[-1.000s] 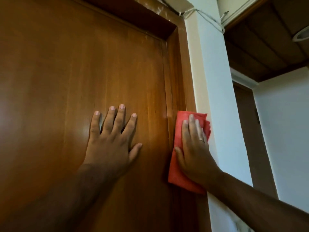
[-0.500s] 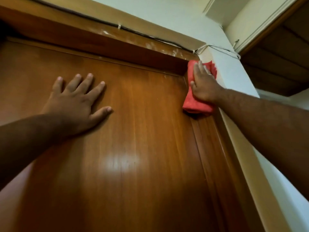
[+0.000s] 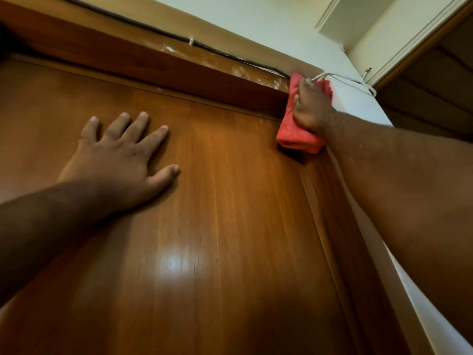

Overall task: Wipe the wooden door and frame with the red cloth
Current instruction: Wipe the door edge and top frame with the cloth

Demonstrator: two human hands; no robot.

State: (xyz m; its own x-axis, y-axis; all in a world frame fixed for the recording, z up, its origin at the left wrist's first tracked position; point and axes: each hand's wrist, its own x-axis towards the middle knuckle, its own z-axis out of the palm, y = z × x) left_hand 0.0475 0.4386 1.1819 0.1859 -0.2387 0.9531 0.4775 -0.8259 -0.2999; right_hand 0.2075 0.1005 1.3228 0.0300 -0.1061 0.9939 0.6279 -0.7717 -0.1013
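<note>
Red cloth [image 3: 297, 134], gripped in the right hand [image 3: 311, 112], has climbed the frame [image 3: 340, 201] to its top right corner since a second ago, while the left hand [image 3: 120, 162] stays spread flat on the door [image 3: 217, 226], so the side jamb looks covered.

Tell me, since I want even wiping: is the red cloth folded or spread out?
Folded: the red cloth is a thick wad with a rounded fold, under the right hand.
</note>
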